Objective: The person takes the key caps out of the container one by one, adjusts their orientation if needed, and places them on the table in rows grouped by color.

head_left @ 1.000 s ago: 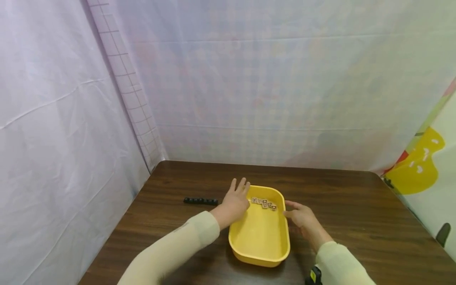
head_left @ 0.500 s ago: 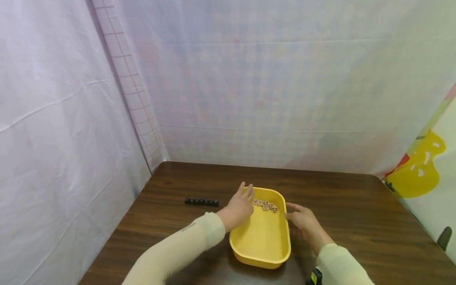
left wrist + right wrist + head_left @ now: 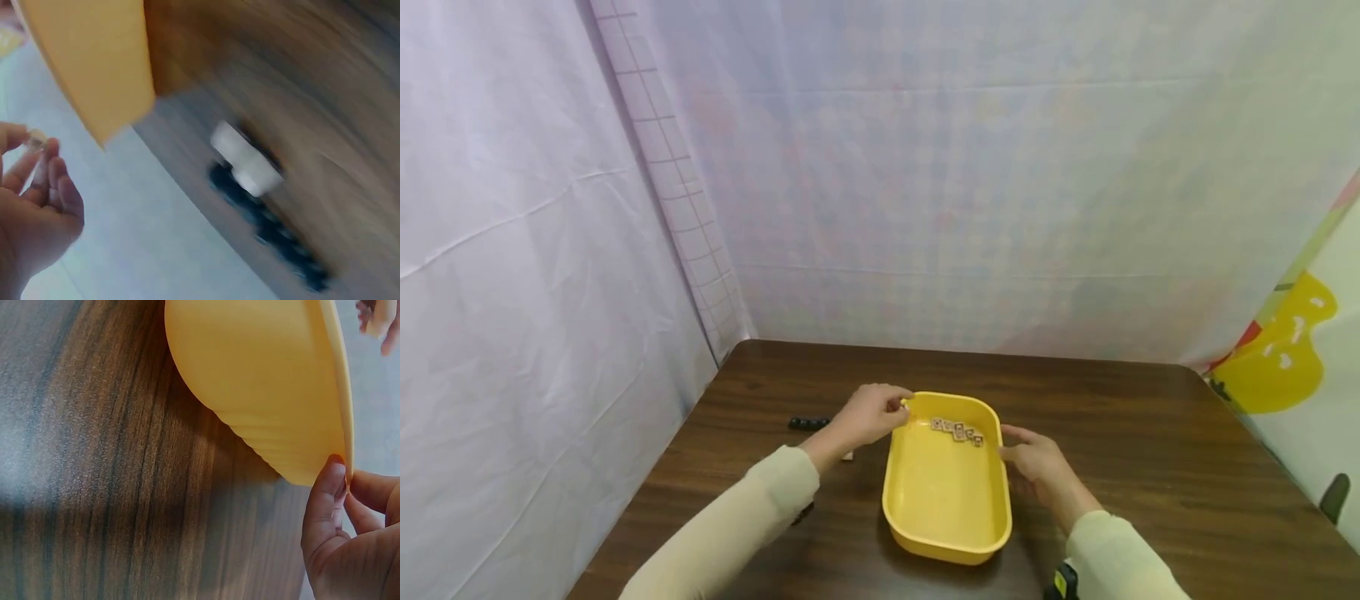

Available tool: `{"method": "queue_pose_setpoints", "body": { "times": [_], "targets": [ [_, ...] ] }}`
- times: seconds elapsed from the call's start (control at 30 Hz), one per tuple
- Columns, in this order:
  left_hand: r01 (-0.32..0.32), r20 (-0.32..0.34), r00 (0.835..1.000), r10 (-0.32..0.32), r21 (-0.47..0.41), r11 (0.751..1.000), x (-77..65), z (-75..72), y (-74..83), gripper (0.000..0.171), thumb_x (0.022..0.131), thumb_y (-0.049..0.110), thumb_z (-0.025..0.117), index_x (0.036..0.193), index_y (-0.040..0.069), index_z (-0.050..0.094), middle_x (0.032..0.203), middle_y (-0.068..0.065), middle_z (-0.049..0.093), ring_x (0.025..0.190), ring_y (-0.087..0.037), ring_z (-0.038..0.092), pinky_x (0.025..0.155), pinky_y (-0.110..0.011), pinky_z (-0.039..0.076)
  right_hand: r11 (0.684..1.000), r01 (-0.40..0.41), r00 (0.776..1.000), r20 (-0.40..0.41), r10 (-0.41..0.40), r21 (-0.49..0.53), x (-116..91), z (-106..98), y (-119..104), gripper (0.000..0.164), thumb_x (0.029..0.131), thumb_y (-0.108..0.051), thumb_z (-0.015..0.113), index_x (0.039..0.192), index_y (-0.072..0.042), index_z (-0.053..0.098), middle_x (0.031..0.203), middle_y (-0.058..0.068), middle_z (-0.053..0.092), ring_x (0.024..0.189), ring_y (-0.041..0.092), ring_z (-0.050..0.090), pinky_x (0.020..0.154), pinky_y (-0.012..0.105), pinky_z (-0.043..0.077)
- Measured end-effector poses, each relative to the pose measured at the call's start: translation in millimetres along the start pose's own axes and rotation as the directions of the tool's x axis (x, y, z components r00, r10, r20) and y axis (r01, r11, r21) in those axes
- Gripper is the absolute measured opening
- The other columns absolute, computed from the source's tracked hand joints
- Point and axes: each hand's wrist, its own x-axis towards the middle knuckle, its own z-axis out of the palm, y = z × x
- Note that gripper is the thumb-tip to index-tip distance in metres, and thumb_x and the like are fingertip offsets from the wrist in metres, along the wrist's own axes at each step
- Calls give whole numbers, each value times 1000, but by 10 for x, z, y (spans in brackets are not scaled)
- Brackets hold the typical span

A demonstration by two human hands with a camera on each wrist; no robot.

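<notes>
A yellow tray [image 3: 946, 552] stands on the table in the head view, with several small wooden tiles [image 3: 958, 430] bunched near its far end. The right hand [image 3: 1041, 471] grips the tray's right rim, thumb and fingers on either side of the wall. At the far-left rim, the left hand [image 3: 867, 415] pinches a small pale tile [image 3: 37, 139] between thumb and fingertips; the left wrist view shows it above the rim's level. Left of the tray lies a black knobbly strip [image 3: 807, 423], its right end hidden behind the left hand.
Blurred white blocks [image 3: 245, 157] appear beside the black strip in the left wrist view. A small pale piece [image 3: 847, 456] and a dark object [image 3: 802, 512] peek out by the left forearm. Brown wooden table [image 3: 1150, 467] extends to the right; white curtains [image 3: 962, 208] hang behind.
The left hand was inside the tray's left side with fingers spread. It has moved left and back to the rim, now pinching a tile. The right hand keeps its grip.
</notes>
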Motion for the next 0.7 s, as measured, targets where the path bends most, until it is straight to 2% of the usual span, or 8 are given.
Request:
{"method": "queue_pose_setpoints", "body": {
  "times": [0.1, 0.2, 0.33, 0.47, 0.7],
  "targets": [
    [65, -67, 995, -76, -159, 985, -171, -132, -212, 29, 98, 23, 63, 123, 9, 69, 111, -4, 69, 98, -19, 64, 81, -37, 55, 1000, -4, 1000, 2, 4, -6, -12, 3, -16, 54, 97, -1, 54, 148, 4, 38, 133, 33, 49, 88, 25, 66, 71, 40, 58],
    [128, -119, 981, -155, -211, 969, -353, -213, -433, 23, 93, 21, 70, 112, 9, 73, 102, -2, 71, 93, -19, 65, 79, -37, 55, 1000, -5, 1000, 3, 5, -21, -21, 0, -29, 53, 98, -2, 54, 148, 4, 38, 140, 33, 43, 93, 27, 64, 72, 40, 58],
    [203, -142, 962, -232, -194, 960, -541, -258, -688, 19, 87, 13, 75, 104, 5, 75, 90, 0, 69, 84, -17, 61, 73, -36, 51, 999, -8, 1000, -1, 8, -32, -31, -7, -49, 53, 98, -3, 54, 148, 3, 39, 140, 32, 44, 93, 27, 63, 70, 39, 58],
    [248, -142, 951, -275, -180, 952, -637, -264, -851, 14, 83, 6, 77, 97, 2, 75, 83, 0, 67, 78, -15, 60, 70, -34, 51, 999, -13, 1000, -6, 13, -41, -34, -12, -56, 53, 98, -4, 54, 148, 2, 39, 139, 32, 44, 90, 25, 63, 68, 37, 57],
    [247, -111, 959, -259, -115, 962, -715, -188, -1028, 14, 76, 2, 81, 88, 2, 75, 79, 0, 68, 73, -13, 60, 69, -32, 52, 1000, 2, 1000, -5, -2, -30, -35, -6, -28, 53, 97, -3, 55, 148, 4, 39, 138, 34, 44, 91, 26, 63, 67, 37, 58]
  ]
}}
